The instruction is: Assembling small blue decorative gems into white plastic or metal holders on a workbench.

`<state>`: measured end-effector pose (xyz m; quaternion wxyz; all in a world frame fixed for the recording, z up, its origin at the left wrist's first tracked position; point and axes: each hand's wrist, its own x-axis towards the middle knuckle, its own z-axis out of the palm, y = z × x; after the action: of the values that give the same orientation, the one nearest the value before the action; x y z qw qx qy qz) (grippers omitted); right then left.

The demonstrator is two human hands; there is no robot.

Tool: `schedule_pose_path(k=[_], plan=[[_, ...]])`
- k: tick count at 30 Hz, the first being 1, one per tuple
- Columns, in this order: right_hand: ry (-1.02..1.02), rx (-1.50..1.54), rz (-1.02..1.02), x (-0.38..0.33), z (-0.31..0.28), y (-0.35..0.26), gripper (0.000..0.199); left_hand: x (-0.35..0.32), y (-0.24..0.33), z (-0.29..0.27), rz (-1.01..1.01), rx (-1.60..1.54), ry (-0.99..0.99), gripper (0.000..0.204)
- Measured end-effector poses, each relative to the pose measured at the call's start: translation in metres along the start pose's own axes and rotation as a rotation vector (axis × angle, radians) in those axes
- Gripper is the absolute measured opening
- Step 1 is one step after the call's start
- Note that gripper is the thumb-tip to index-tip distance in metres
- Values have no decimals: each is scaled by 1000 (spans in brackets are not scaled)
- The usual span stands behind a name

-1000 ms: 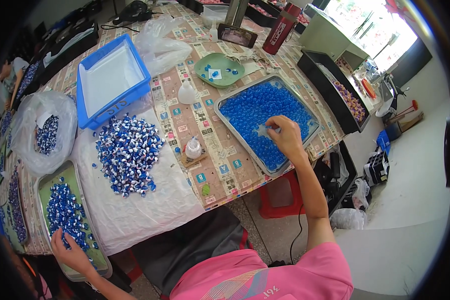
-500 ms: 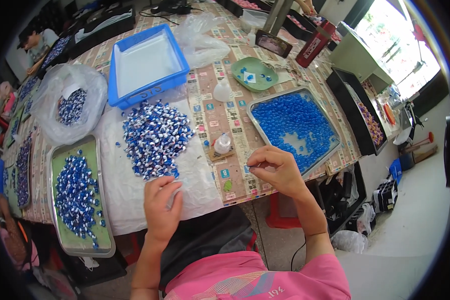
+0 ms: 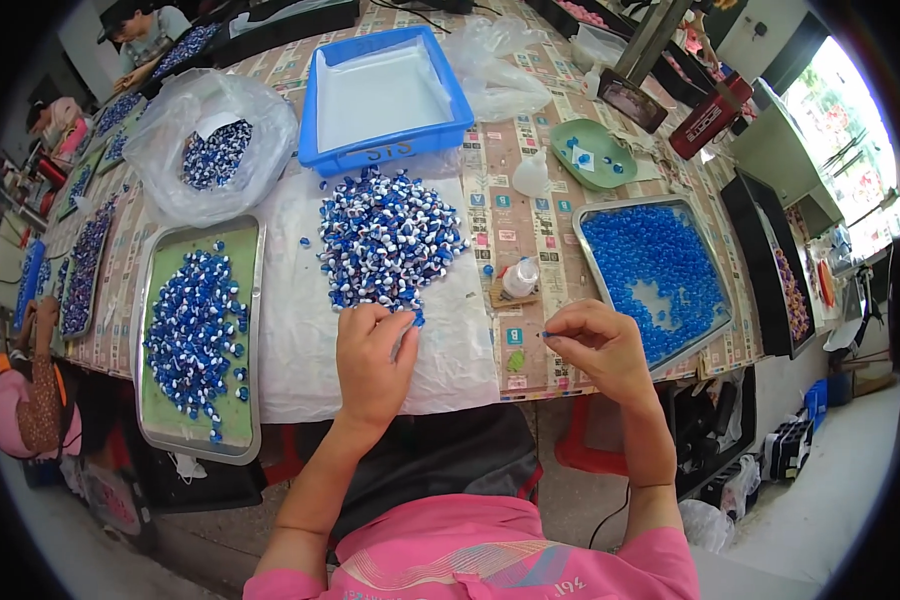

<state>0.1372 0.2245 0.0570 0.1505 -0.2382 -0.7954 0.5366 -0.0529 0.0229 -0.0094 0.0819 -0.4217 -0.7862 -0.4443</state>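
A heap of small blue-and-white bead-like pieces (image 3: 390, 235) lies on white paper (image 3: 440, 365) in front of me. My left hand (image 3: 375, 355) is at the heap's near edge, fingers bent, thumb apart from them; nothing shows in its grasp. A few blue pieces lie by its fingertips. Farther right, my right hand (image 3: 607, 350) is closed in a pinch above the table, between the paper and a metal tray (image 3: 582, 222) of clear blue beads (image 3: 660, 260). A tiny dark bit shows at its fingertips, too small to name. Just beyond stands a small clear bottle (image 3: 520, 278).
At left is a metal tray (image 3: 255, 330) with more blue-and-white pieces. Behind it sits an open plastic bag (image 3: 160, 195) of pieces. A blue bin (image 3: 385, 147) stands beyond the heap, and a green dish (image 3: 600, 178) lies farther right. Other people work at the far left.
My view has shifted, so the table appears farther left-to-right displaced. My left hand has come up against the heap's near edge, its fingers more bent. The right hand keeps its pinch.
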Motion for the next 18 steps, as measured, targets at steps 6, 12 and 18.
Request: schedule_pose_path(k=[6,12,18], plan=[[54,-57,-64,4,-4,-2,14,3,1,9,63,90,-63,17],[201,-258,-183,27,-8,-7,14,1,18,4,97,55,-84,15],[192,-427,-255,51,4,-11,15,-12,38,-11,-55,-351,-220,18]])
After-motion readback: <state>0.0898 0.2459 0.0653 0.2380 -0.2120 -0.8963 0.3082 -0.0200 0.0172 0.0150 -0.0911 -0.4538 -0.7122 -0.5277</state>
